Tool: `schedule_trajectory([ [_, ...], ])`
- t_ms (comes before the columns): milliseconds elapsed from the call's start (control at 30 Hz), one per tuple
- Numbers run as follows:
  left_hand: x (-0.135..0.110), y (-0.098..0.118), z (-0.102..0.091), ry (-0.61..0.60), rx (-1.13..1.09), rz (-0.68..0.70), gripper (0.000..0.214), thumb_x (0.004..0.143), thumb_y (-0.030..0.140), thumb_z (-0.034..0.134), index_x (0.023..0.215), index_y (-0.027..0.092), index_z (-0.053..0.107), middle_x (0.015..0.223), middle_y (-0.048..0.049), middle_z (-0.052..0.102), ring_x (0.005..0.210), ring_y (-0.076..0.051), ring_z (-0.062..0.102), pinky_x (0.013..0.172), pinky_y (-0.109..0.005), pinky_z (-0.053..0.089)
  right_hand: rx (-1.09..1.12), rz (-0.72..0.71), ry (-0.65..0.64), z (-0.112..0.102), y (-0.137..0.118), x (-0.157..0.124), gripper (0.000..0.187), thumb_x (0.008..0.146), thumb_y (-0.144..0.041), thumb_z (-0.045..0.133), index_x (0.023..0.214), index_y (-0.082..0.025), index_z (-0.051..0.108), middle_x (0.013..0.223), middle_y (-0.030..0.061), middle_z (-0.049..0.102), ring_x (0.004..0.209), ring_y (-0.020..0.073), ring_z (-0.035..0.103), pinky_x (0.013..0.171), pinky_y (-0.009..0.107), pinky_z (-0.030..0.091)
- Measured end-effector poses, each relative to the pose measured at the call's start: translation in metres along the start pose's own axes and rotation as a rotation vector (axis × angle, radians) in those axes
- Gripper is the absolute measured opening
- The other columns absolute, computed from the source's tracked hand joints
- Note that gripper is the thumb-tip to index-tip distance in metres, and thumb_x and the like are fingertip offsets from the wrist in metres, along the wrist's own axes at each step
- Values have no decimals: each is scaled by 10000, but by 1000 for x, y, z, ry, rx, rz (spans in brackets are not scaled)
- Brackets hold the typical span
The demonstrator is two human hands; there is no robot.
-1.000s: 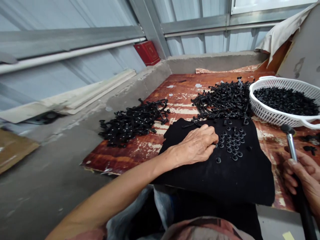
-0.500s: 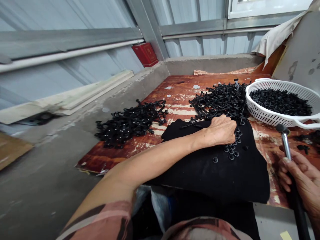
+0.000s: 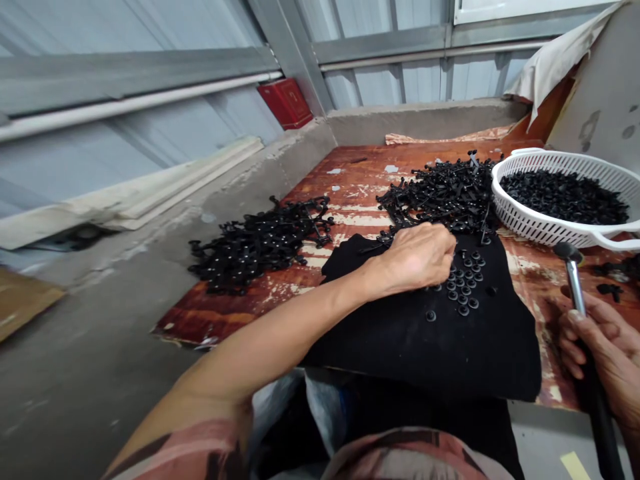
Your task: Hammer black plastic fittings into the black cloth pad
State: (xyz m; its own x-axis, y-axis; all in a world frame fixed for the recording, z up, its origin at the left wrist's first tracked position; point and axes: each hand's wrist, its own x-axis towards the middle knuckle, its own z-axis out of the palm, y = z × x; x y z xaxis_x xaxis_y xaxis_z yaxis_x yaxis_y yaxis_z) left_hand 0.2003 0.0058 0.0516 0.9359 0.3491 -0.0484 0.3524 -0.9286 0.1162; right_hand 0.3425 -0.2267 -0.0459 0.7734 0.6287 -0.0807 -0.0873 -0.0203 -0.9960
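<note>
My left hand (image 3: 419, 257) is closed, knuckles up, over the far part of a black cloth (image 3: 440, 360). Its fingertips are hidden, so whatever they pinch does not show. Beside it, several small round black caps (image 3: 466, 291) with ring-shaped rims lie grouped on the cloth, and one sits apart, closer to me. Wrapped around a hammer (image 3: 577, 293) is my right hand (image 3: 605, 353), at the table's right edge. The hammer has a small dark head, a shiny metal neck and a black handle, and points head up.
Behind the cloth lies a heap of black stemmed parts (image 3: 445, 193); another pile (image 3: 260, 247) is to the left. A white slotted basket (image 3: 545, 230) full of small black pieces stands at right. The worn red-brown table (image 3: 350, 160) meets a concrete ledge (image 3: 250, 177).
My left hand has moved left and slightly away from the round caps, uncovering more of them. My right hand keeps hold of the hammer in nearly the same place.
</note>
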Motion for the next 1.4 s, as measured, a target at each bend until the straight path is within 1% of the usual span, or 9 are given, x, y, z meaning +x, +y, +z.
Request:
schedule_trajectory([
  [133, -30, 4, 6, -159, -27, 61, 224, 855, 185, 443, 799, 190, 660, 870, -55, 649, 853, -195, 596, 719, -302, 444, 3, 8, 19, 0, -1, 0, 396, 726, -426, 784, 1052, -248, 646, 569, -60, 463, 402, 89, 393, 304, 174, 360],
  [233, -36, 7, 16, -199, -28, 72, 205, 867, 177, 446, 805, 196, 641, 902, -40, 638, 885, -189, 578, 713, -298, 437, -1, -2, 30, 0, -1, 0, 388, 727, -410, 785, 1053, -245, 653, 575, -56, 462, 416, 91, 398, 309, 170, 357],
  [500, -39, 8, 30, 8, 88, 54, 153, 902, 210, 461, 868, 188, 608, 941, -45, 616, 887, -194, 548, 620, -307, 389, -2, -17, 18, -1, 0, 0, 357, 749, -402, 772, 1044, -247, 642, 596, -53, 466, 423, 91, 406, 320, 175, 363],
  [700, 4, 3, 19, 240, 114, 43, 213, 932, 229, 416, 923, 180, 623, 970, -69, 613, 930, -208, 533, 633, -316, 373, -6, -5, -15, -5, 1, 0, 353, 748, -410, 776, 1026, -246, 633, 585, -58, 473, 393, 81, 403, 318, 176, 357],
  [867, 45, 1, 30, 134, 144, 147, 185, 872, 185, 468, 897, 161, 650, 1015, -88, 611, 973, -231, 520, 662, -330, 376, 14, -12, -23, -4, 3, 1, 354, 779, -410, 750, 1068, -255, 620, 572, -68, 443, 409, 86, 392, 326, 173, 359],
  [1033, 52, 4, 35, 118, 121, 110, 234, 832, 92, 441, 905, 142, 658, 1009, -119, 612, 960, -237, 521, 693, -338, 400, 17, -19, -18, -3, 3, 0, 377, 774, -411, 753, 1089, -249, 621, 568, -68, 443, 410, 90, 387, 326, 180, 360],
  [1200, 27, 5, 16, 106, 1, 69, 212, 854, 151, 455, 866, 158, 667, 956, -80, 630, 895, -209, 556, 686, -324, 412, 22, -19, -16, -2, 2, 0, 341, 780, -386, 752, 1069, -251, 629, 607, -64, 455, 416, 76, 387, 329, 170, 356],
  [1300, -6, 12, 8, -71, -153, 175, 184, 839, 138, 493, 836, 197, 667, 883, -15, 646, 851, -161, 577, 697, -287, 416, 14, -34, -13, -2, 1, -1, 313, 789, -387, 747, 1047, -245, 639, 610, -61, 452, 425, 75, 391, 327, 162, 352],
  [1400, -36, 23, 10, -231, -135, 240, 154, 850, 146, 519, 826, 211, 657, 911, -1, 648, 888, -159, 568, 682, -274, 409, 8, -40, -24, -3, 0, -1, 292, 795, -362, 745, 1040, -240, 643, 607, -61, 451, 426, 76, 396, 329, 164, 360],
])
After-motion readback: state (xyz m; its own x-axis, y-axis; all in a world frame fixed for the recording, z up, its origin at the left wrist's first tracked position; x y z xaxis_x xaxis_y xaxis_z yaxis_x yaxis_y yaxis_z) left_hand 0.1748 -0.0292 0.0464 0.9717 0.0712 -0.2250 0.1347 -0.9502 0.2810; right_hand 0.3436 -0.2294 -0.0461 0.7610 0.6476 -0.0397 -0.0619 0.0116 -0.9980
